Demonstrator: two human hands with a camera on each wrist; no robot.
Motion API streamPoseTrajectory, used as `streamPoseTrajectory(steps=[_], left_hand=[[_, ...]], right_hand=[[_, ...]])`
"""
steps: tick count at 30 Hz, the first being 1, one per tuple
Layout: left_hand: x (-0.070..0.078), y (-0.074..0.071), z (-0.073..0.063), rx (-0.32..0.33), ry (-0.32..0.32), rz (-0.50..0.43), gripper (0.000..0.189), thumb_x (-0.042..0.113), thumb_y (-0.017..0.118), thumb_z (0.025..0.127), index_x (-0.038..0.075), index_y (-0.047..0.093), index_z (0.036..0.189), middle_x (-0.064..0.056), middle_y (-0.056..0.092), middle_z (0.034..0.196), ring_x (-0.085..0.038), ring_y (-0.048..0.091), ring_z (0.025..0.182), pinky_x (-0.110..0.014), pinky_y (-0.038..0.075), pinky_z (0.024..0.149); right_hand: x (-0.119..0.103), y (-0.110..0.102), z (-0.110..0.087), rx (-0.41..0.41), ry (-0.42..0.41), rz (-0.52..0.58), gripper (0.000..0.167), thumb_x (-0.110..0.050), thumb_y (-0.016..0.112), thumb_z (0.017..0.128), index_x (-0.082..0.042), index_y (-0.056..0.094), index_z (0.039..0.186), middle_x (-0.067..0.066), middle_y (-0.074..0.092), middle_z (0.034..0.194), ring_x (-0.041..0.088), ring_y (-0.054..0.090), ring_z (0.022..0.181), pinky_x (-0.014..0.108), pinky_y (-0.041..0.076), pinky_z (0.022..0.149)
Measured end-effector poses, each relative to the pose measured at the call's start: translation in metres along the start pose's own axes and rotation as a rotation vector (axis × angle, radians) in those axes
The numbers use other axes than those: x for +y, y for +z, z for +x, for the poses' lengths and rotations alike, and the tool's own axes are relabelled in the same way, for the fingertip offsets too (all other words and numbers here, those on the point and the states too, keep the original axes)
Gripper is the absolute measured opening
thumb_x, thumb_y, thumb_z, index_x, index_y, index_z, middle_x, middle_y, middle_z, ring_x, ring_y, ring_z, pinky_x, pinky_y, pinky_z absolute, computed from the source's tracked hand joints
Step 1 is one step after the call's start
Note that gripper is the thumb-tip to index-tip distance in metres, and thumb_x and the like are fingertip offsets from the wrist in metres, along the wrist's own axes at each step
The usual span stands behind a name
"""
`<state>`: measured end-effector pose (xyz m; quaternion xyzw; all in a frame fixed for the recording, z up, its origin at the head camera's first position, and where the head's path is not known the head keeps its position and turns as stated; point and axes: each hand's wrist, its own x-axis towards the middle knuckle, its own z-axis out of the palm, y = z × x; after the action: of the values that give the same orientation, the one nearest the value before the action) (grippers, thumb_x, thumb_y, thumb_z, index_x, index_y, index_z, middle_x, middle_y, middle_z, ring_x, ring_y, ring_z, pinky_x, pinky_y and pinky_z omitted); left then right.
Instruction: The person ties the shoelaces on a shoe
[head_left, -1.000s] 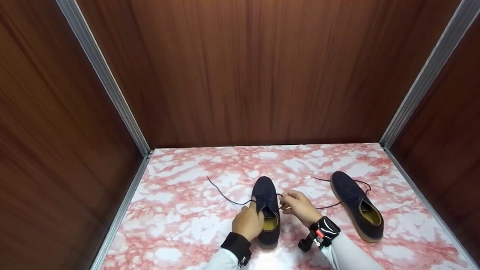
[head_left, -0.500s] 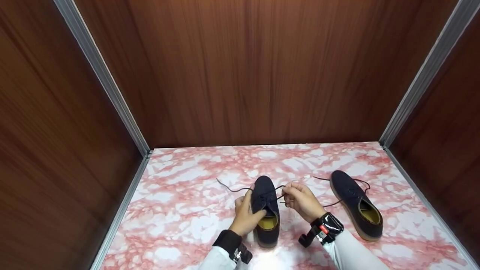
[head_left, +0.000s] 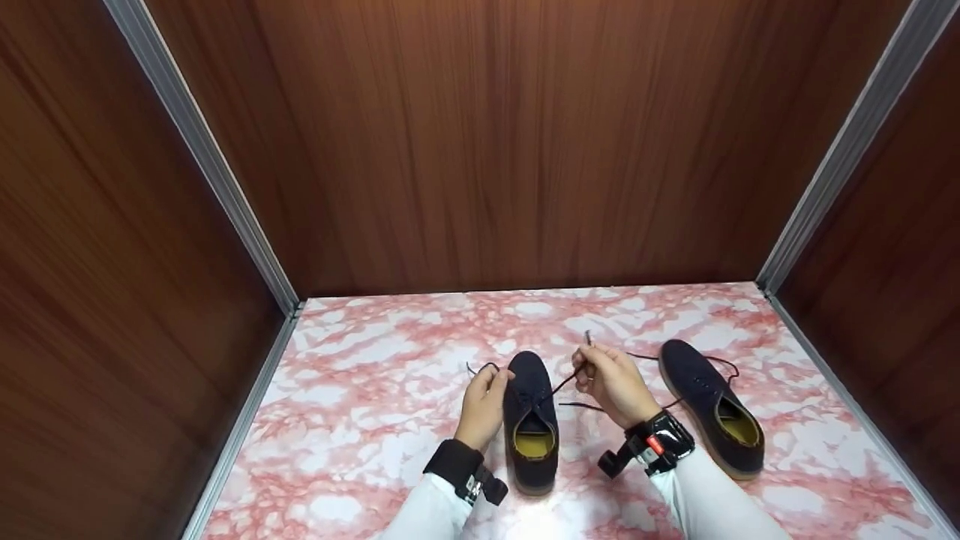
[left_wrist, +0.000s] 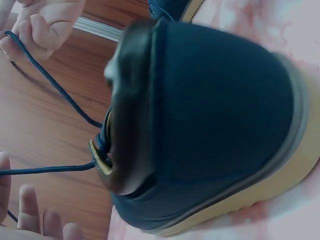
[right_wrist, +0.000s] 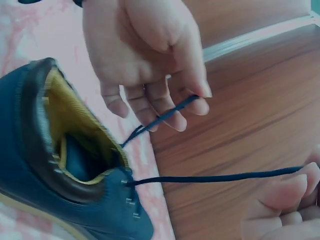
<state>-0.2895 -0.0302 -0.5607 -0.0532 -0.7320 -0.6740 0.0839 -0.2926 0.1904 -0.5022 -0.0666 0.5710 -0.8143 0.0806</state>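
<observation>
A dark navy lace-up shoe (head_left: 534, 469) stands upright, toe pointing away, its yellow lining showing. My left hand (head_left: 482, 405) is beside its left side and pinches one shoelace (right_wrist: 160, 119) between thumb and forefinger. On the other side, my right hand (head_left: 616, 386) pinches the other shoelace (head_left: 564, 381), drawn up and away from the eyelets. In the left wrist view the heel (left_wrist: 220, 110) fills the middle, and both laces run out taut from the tongue. A free tip of lace sticks up above my right fingers.
A matching navy shoe (head_left: 705, 390) lies angled at the right, its loose laces (head_left: 727, 364) trailing on the pink-and-white marbled tabletop (head_left: 360, 420). Brown wood-grain panels (head_left: 480, 150) with grey metal corner strips enclose the back and sides.
My left hand has left the shoe's opening and drawn the left lace toward itself. My right hand has moved up and rightward with its lace, so the hands are farther apart.
</observation>
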Motion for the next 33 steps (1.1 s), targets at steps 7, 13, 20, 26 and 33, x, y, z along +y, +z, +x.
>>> streamPoseTrajectory(steps=[7,13,20,26,33], left_hand=[[0.018,0.003,0.015,0.022,0.065,0.202,0.013,0.010,0.052,0.106,0.004,0.064,0.104,-0.011,0.075,0.104,-0.024,0.071,0.103,-0.029,0.053,0.089],[0.040,0.016,0.025,0.040,0.197,0.468,0.015,0.010,0.056,0.101,0.014,0.068,0.110,0.002,0.076,0.091,-0.019,0.072,0.093,-0.040,0.053,0.089],[0.048,0.032,0.027,-0.118,0.430,0.618,0.019,0.015,0.061,0.103,0.020,0.073,0.116,0.004,0.078,0.107,-0.018,0.071,0.109,-0.044,0.052,0.094],[0.033,0.027,0.029,-0.199,0.307,0.577,0.017,0.016,0.066,0.100,0.016,0.074,0.116,0.000,0.078,0.100,-0.015,0.071,0.098,-0.037,0.054,0.093],[0.013,0.006,0.028,-0.296,-0.042,0.479,0.018,0.013,0.073,0.093,0.007,0.074,0.110,-0.002,0.073,0.092,-0.008,0.063,0.084,-0.026,0.053,0.080]], right_hand=[[-0.008,-0.011,0.006,0.188,0.017,-0.050,0.030,-0.017,0.046,0.111,-0.008,0.067,0.092,-0.002,0.062,0.087,0.010,0.053,0.064,0.022,0.045,0.061],[-0.005,-0.019,0.006,0.244,0.027,-0.104,0.030,-0.017,0.044,0.111,-0.004,0.069,0.100,-0.002,0.064,0.089,0.010,0.055,0.066,0.021,0.045,0.059],[-0.002,-0.025,0.003,0.278,0.023,-0.177,0.032,-0.016,0.043,0.112,-0.003,0.072,0.110,0.000,0.058,0.094,0.009,0.054,0.068,0.021,0.045,0.061],[0.003,-0.029,0.001,0.290,0.016,-0.211,0.034,-0.018,0.044,0.112,0.001,0.072,0.119,-0.001,0.054,0.093,0.008,0.051,0.067,0.020,0.043,0.060],[0.006,-0.035,0.003,0.279,0.002,-0.398,0.036,-0.017,0.047,0.111,0.006,0.066,0.133,-0.004,0.049,0.083,0.006,0.046,0.066,0.019,0.041,0.059]])
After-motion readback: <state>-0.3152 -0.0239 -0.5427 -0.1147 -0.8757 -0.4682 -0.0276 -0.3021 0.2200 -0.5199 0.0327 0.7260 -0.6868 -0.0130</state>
